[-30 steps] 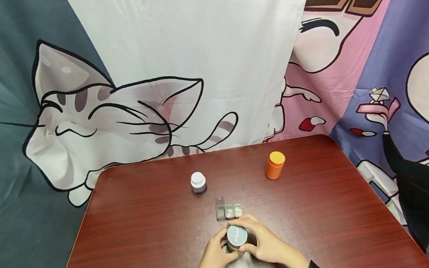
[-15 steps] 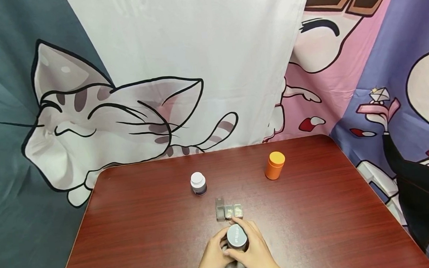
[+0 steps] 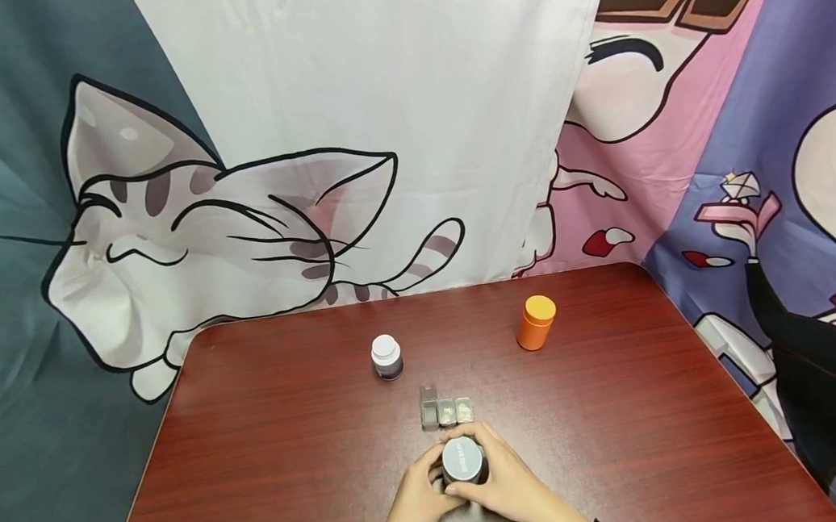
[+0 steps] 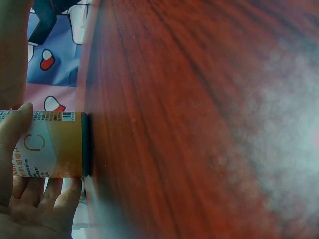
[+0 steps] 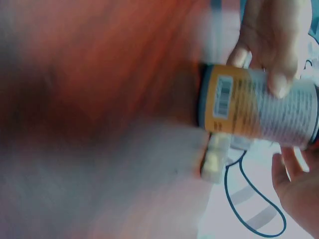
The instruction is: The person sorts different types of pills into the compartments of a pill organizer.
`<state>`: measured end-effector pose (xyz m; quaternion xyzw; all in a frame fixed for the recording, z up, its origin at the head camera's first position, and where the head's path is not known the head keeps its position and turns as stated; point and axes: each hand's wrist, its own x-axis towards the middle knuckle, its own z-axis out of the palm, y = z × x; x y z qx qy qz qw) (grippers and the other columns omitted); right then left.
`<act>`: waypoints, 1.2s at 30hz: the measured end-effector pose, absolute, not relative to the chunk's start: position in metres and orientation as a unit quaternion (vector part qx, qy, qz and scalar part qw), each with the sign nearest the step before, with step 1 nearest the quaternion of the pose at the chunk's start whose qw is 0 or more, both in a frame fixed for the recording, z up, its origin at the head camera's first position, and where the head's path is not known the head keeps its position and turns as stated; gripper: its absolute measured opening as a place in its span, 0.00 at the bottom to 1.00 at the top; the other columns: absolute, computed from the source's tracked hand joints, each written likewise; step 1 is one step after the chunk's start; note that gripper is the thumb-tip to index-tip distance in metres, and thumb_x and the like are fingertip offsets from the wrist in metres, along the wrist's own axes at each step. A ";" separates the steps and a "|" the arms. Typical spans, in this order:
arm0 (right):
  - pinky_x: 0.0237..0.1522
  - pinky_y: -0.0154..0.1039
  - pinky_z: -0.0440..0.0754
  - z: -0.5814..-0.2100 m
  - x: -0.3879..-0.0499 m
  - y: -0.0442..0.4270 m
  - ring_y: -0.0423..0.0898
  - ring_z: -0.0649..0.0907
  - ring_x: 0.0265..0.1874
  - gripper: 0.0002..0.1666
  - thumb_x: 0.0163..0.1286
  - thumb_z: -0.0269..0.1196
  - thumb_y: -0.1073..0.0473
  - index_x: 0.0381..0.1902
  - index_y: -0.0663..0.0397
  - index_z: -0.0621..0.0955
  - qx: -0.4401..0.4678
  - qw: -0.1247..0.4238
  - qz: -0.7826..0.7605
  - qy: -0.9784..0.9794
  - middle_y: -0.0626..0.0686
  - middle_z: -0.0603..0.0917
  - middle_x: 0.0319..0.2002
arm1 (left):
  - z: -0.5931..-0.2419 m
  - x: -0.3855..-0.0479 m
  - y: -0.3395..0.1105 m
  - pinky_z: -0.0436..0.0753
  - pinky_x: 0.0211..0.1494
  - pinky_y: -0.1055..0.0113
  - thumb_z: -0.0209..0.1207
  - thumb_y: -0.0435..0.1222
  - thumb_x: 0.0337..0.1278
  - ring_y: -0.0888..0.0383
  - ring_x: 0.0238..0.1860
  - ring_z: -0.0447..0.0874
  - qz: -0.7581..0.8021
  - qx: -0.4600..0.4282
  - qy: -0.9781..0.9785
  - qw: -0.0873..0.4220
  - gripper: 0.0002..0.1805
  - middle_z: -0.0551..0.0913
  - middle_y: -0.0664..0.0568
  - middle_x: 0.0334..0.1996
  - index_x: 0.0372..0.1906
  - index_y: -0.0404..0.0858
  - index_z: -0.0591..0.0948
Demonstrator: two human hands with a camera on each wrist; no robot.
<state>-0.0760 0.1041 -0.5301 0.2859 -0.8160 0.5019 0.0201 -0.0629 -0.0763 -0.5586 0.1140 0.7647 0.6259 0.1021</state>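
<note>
My left hand [image 3: 414, 500] grips the body of an upright supplement bottle [image 4: 55, 144] with an orange-and-white label and dark base. In the left wrist view, the thumb lies across the label and the fingers are on the opposite side. Around the grey lid [image 3: 462, 458] curl the thumb and index finger of my right hand [image 3: 508, 479]. The right wrist view shows the label's barcode and the right fingers near the lid end, partly cut off by the frame. Just beyond the hands, a small clear pill organizer [image 3: 446, 413] has its left lid raised; pale contents show in two compartments.
A white-capped bottle [image 3: 387, 358] stands behind the organizer to the left. Farther back on the right is an orange bottle [image 3: 536, 323] with a yellow-orange cap. The reddish-brown table [image 3: 278, 449] ends at a printed cloth backdrop [image 3: 408, 116].
My right hand has turned about the lid, its wrist swinging inward and then back outward to the right. The left hand stays in place on the bottle.
</note>
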 end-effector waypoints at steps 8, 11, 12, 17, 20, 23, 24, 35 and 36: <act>0.61 0.44 0.73 -0.520 -0.091 0.117 0.43 0.75 0.59 0.38 0.54 0.77 0.56 0.62 0.42 0.74 0.360 -0.037 0.476 -0.802 0.41 0.76 0.59 | -0.559 -0.062 -0.076 0.79 0.58 0.61 0.76 0.32 0.43 0.41 0.55 0.81 0.612 0.120 0.777 0.086 0.35 0.78 0.34 0.57 0.59 0.29 0.76; 0.61 0.45 0.72 -0.518 -0.096 0.119 0.43 0.75 0.59 0.38 0.53 0.77 0.57 0.61 0.42 0.75 0.376 -0.054 0.472 -0.796 0.41 0.76 0.59 | -0.559 -0.062 -0.076 0.79 0.58 0.62 0.75 0.34 0.45 0.42 0.55 0.81 0.611 0.117 0.778 0.087 0.34 0.78 0.34 0.57 0.59 0.29 0.75; 0.62 0.46 0.72 -0.517 -0.097 0.120 0.43 0.74 0.60 0.38 0.53 0.77 0.56 0.61 0.42 0.75 0.379 -0.057 0.470 -0.795 0.41 0.76 0.59 | -0.560 -0.062 -0.076 0.78 0.58 0.62 0.75 0.34 0.45 0.42 0.55 0.81 0.611 0.116 0.778 0.089 0.34 0.78 0.34 0.57 0.59 0.29 0.75; 0.62 0.45 0.72 -0.517 -0.098 0.120 0.43 0.75 0.60 0.38 0.53 0.77 0.57 0.62 0.43 0.75 0.391 -0.052 0.464 -0.793 0.42 0.76 0.59 | -0.559 -0.062 -0.075 0.78 0.59 0.61 0.75 0.33 0.46 0.42 0.56 0.80 0.611 0.114 0.778 0.090 0.34 0.78 0.34 0.57 0.60 0.28 0.75; 0.61 0.44 0.72 -0.517 -0.095 0.119 0.44 0.75 0.59 0.39 0.55 0.76 0.57 0.64 0.44 0.73 0.384 -0.044 0.464 -0.797 0.44 0.75 0.60 | -0.558 -0.062 -0.075 0.78 0.59 0.60 0.75 0.32 0.44 0.41 0.56 0.80 0.613 0.115 0.776 0.091 0.36 0.77 0.33 0.58 0.61 0.28 0.75; 0.61 0.43 0.72 -0.519 -0.088 0.116 0.44 0.74 0.60 0.44 0.55 0.76 0.52 0.67 0.46 0.70 0.358 -0.034 0.469 -0.807 0.45 0.74 0.61 | -0.556 -0.062 -0.076 0.77 0.60 0.60 0.76 0.29 0.41 0.40 0.58 0.78 0.618 0.110 0.772 0.100 0.38 0.76 0.32 0.59 0.62 0.27 0.74; 0.61 0.43 0.72 -0.519 -0.085 0.114 0.44 0.74 0.60 0.45 0.55 0.76 0.50 0.68 0.47 0.69 0.345 -0.029 0.473 -0.810 0.46 0.73 0.61 | -0.556 -0.063 -0.076 0.77 0.60 0.59 0.76 0.28 0.40 0.40 0.58 0.78 0.618 0.108 0.772 0.102 0.39 0.76 0.32 0.59 0.62 0.26 0.73; 0.58 0.37 0.72 -0.534 -0.054 0.090 0.42 0.75 0.57 0.47 0.49 0.79 0.47 0.66 0.46 0.73 0.182 0.085 0.531 -0.823 0.42 0.75 0.59 | -0.558 -0.064 -0.075 0.77 0.60 0.61 0.76 0.31 0.42 0.46 0.58 0.78 0.621 0.102 0.771 0.098 0.39 0.76 0.35 0.60 0.63 0.26 0.73; 0.59 0.37 0.72 -0.534 -0.052 0.089 0.42 0.75 0.57 0.47 0.49 0.79 0.49 0.66 0.47 0.73 0.172 0.093 0.530 -0.825 0.42 0.75 0.59 | -0.558 -0.064 -0.075 0.77 0.60 0.61 0.76 0.33 0.43 0.46 0.58 0.78 0.619 0.103 0.772 0.098 0.39 0.76 0.36 0.60 0.63 0.26 0.73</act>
